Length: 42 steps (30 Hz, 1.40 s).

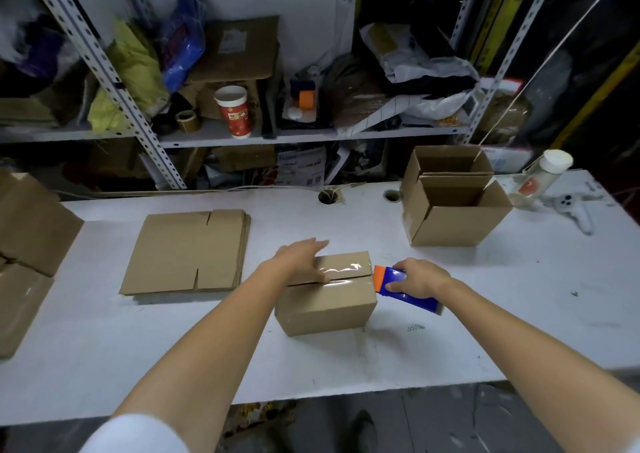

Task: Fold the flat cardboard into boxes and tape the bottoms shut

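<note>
I am taping the bottom seam of the upturned box (325,293) at the table's (173,355) near middle; my left hand (301,257) lies flat, fingers straight, pressing the flaps; my right hand (417,279) is clamped round the blue tape dispenser (398,286), its orange end at the box's right edge; next, I judge, comes cutting the tape and smoothing it down; glossy film over matte corrugated board; 1 stack of flat cardboard (187,251) waits left, 2 open boxes (450,199) right.

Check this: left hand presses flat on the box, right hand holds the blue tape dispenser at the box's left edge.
Wrong side. In the head view the left hand presses flat on the box and the right hand holds the blue tape dispenser at the box's right edge.
</note>
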### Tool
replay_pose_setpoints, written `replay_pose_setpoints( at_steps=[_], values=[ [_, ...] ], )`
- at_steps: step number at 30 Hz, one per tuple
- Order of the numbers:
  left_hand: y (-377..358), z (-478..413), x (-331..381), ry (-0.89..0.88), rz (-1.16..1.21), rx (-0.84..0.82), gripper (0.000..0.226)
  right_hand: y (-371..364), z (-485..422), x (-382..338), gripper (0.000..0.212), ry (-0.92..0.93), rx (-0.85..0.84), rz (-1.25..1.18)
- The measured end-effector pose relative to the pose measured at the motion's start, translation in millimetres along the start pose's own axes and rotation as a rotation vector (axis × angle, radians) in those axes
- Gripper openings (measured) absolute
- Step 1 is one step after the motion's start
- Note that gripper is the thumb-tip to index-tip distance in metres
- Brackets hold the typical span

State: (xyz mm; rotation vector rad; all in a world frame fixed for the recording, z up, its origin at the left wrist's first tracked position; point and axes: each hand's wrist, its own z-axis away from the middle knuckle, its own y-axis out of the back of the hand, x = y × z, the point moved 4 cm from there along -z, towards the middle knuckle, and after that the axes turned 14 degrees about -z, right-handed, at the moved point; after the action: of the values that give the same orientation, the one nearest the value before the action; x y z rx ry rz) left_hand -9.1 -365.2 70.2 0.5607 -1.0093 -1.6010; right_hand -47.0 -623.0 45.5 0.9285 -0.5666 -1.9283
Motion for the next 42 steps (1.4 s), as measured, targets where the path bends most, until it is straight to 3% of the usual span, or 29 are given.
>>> replay_pose_setpoints(
  at_steps=[3, 7, 11, 14, 19, 22, 24, 26, 28, 31, 34, 42],
  values=[
    [-4, -5, -4, 0.016, -0.011, -0.065, 0.075, 6, 1, 1, 0.068, 0.012, 0.014, -0.007],
    [-5, 10, -28, 0.186, 0.094, -0.074, 0.078, 27, 2, 4, 0.068, 0.061, 0.092, -0.055],
    [-17, 39, -54, 0.293, 0.471, -0.073, 0.059, 47, 8, -9, 0.065, 0.152, 0.128, -0.112],
    [-33, 55, -69, 0.369, 0.742, -0.121, 0.058, 52, 14, -29, 0.064, 0.227, 0.123, -0.167],
    [-47, 62, -59, 0.394, 0.924, -0.056, 0.059, 42, 22, -74, 0.062, 0.351, 0.060, -0.207],
    [-55, 58, -53, 0.400, 0.929, -0.038, 0.069, 31, 26, -98, 0.059, 0.443, 0.009, -0.209],
    [-52, 55, -55, 0.392, 0.788, -0.007, 0.082, 26, 28, -111, 0.059, 0.487, -0.016, -0.185],
    [-38, 53, -61, 0.351, 0.668, 0.145, 0.085, 22, 29, -122, 0.061, 0.521, -0.039, -0.144],
    [-16, 55, -63, 0.238, 0.809, 0.287, 0.075, 21, 30, -131, 0.061, 0.554, -0.055, -0.110],
    [9, 61, -62, 0.102, 1.143, 0.180, 0.066, 25, 33, -145, 0.058, 0.589, -0.073, -0.089],
    [18, 65, -60, 0.074, 1.163, 0.073, 0.060, 26, 34, -154, 0.060, 0.590, -0.096, -0.068],
    [11, 60, -65, 0.105, 1.352, 0.026, 0.020, 31, 30, -157, 0.060, 0.568, -0.132, -0.151]
  ],
)
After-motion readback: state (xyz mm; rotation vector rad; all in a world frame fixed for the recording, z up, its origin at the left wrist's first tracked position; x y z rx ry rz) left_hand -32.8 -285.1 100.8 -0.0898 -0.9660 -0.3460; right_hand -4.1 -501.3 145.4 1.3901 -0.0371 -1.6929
